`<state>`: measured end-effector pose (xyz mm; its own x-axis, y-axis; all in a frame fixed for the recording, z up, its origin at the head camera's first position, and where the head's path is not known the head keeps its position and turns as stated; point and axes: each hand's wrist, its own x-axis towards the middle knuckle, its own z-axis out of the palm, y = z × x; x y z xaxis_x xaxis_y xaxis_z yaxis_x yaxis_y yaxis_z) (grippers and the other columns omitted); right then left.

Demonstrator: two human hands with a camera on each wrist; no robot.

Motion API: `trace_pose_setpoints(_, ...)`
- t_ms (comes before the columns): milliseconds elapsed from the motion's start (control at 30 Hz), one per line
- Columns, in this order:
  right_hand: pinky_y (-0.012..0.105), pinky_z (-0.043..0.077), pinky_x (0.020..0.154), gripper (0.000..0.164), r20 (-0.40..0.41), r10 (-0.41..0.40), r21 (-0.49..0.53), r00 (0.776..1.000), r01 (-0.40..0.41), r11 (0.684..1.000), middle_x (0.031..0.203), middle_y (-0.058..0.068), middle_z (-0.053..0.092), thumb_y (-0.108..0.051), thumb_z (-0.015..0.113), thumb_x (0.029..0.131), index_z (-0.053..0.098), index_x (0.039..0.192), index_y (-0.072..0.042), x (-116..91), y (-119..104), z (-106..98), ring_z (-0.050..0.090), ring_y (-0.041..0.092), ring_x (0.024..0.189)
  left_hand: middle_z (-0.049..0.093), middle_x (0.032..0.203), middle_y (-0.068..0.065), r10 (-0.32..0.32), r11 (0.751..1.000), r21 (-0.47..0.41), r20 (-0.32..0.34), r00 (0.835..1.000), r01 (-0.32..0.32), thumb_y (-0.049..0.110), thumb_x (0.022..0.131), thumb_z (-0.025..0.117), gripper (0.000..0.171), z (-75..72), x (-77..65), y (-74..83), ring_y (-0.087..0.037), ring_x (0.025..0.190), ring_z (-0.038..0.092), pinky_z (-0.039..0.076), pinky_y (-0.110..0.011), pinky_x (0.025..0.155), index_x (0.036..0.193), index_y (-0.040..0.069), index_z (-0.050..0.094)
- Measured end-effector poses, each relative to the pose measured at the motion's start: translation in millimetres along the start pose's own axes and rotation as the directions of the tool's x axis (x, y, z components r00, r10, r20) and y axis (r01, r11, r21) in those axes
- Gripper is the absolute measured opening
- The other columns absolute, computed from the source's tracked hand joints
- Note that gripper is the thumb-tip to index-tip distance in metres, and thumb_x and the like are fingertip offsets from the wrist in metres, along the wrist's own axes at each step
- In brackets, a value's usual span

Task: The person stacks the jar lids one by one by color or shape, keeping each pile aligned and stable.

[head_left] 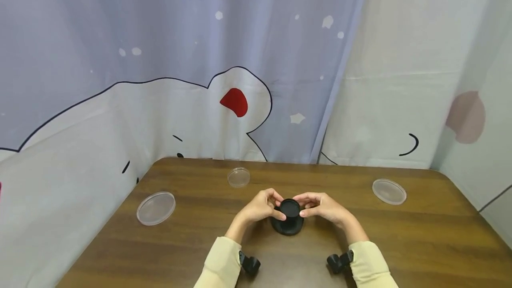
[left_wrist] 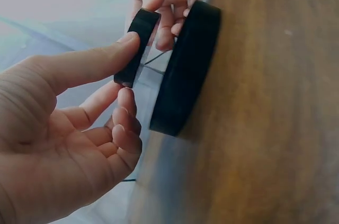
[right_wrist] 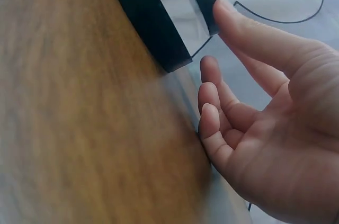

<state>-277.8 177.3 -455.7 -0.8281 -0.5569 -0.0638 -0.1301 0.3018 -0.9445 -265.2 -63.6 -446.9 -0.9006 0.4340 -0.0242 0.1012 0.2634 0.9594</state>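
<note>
A small round black dish (head_left: 290, 208) is held just above a larger round black dish (head_left: 288, 229), which lies on the wooden table. My left hand (head_left: 259, 207) pinches the small dish's left rim between thumb and fingers. On its opposite side my right hand (head_left: 326, 209) grips the rim, its thumb (right_wrist: 228, 15) against the edge. In the left wrist view the small dish (left_wrist: 139, 46) stands apart from the larger one (left_wrist: 186, 68), with a gap between them. A thin clear edge shows on the small dish's underside.
Two wide clear shallow dishes lie on the table, one at the left (head_left: 156, 208) and one at the right (head_left: 389, 191). A smaller clear dish (head_left: 238, 177) sits near the back edge. Behind the table (head_left: 192, 243) hangs a printed curtain (head_left: 180, 119).
</note>
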Motion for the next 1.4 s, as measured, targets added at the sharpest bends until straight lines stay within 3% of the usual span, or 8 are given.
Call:
trace_pose_setpoints(100, 0.024, 0.049, 0.081, 0.049, -0.001, -0.006, -0.042, 1.0, 0.006, 0.999, 0.11, 0.014, 0.066, -0.013, 0.075, 0.083, 0.06, 0.127, 0.004, 2, 1, -3, 0.059, 0.015, 0.095, 0.054, 0.086, -0.006, -0.004, 0.999, 0.032, 0.004, 1.0, 0.004, -0.008, 0.066, 0.081, 0.042, 1.5, 3.2, -0.2, -0.012, 0.072, 0.047, 0.04, -0.018, 0.064, 0.102, -0.008, 0.058)
trace_pose_setpoints(300, 0.023, 0.047, 0.079, 0.047, 0.046, 0.024, -0.081, 0.999, -0.02, 0.997, 0.109, 0.016, 0.063, -0.01, 0.075, 0.082, 0.061, 0.124, 0.004, 2, 6, 3, 0.054, 0.017, 0.093, 0.05, 0.081, -0.003, -0.056, 0.985, 0.161, -0.015, 0.998, 0.058, -0.007, 0.061, 0.085, 0.042, 8.0, -3.8, -3.0, -0.015, 0.076, 0.045, 0.038, -0.021, 0.068, 0.094, -0.004, 0.06)
trace_pose_setpoints(433, 0.022, 0.045, 0.079, 0.045, 0.019, 0.027, -0.096, 0.999, -0.025, 0.995, 0.108, 0.016, 0.062, -0.008, 0.076, 0.08, 0.063, 0.121, 0.003, 0, 7, 7, 0.052, 0.018, 0.092, 0.047, 0.08, -0.004, -0.038, 0.973, 0.228, -0.045, 0.998, 0.048, -0.005, 0.06, 0.085, 0.04, 12.3, -5.0, -3.3, -0.015, 0.076, 0.043, 0.035, -0.021, 0.067, 0.093, -0.003, 0.062)
trace_pose_setpoints(733, 0.025, 0.044, 0.076, 0.044, 0.001, 0.071, -0.119, 0.997, -0.07, 0.99, 0.107, 0.012, 0.058, -0.01, 0.076, 0.08, 0.062, 0.12, 0.001, -7, 4, 8, 0.048, 0.018, 0.091, 0.053, 0.087, -0.007, -0.01, 0.935, 0.353, -0.034, 0.999, 0.021, 0.002, 0.061, 0.087, 0.038, 14.2, -1.6, -4.2, -0.016, 0.084, 0.044, 0.034, -0.024, 0.073, 0.093, 0.001, 0.067)
trace_pose_setpoints(900, 0.027, 0.042, 0.078, 0.043, 0.022, 0.066, -0.132, 0.998, -0.063, 0.989, 0.11, 0.014, 0.058, -0.011, 0.076, 0.08, 0.062, 0.12, 0.001, 1, 0, 12, 0.047, 0.02, 0.093, 0.053, 0.087, -0.008, -0.032, 0.928, 0.369, -0.044, 0.999, 0.046, 0.003, 0.062, 0.087, 0.036, 6.8, -6.0, -5.1, -0.017, 0.085, 0.044, 0.034, -0.025, 0.074, 0.091, 0.001, 0.066)
trace_pose_setpoints(1200, 0.023, 0.043, 0.077, 0.043, 0.029, 0.068, -0.114, 0.997, -0.065, 0.991, 0.107, 0.012, 0.059, -0.009, 0.076, 0.08, 0.062, 0.12, 0.002, 3, 3, 16, 0.048, 0.018, 0.091, 0.051, 0.084, -0.005, -0.06, 0.938, 0.34, -0.031, 0.998, 0.067, 0.002, 0.064, 0.086, 0.035, 4.5, -10.5, -9.0, -0.015, 0.081, 0.044, 0.035, -0.025, 0.072, 0.091, 0.0, 0.064)
trace_pose_setpoints(1400, 0.023, 0.045, 0.073, 0.048, 0.004, 0.06, -0.079, 0.998, -0.06, 0.995, 0.107, 0.014, 0.058, -0.008, 0.074, 0.082, 0.059, 0.126, 0.002, 0, 1, 12, 0.049, 0.016, 0.088, 0.055, 0.087, -0.006, -0.042, 0.967, 0.252, -0.02, 0.999, 0.046, 0.002, 0.065, 0.085, 0.037, 1.7, -6.1, -8.7, -0.015, 0.08, 0.047, 0.038, -0.022, 0.07, 0.095, -0.002, 0.064)
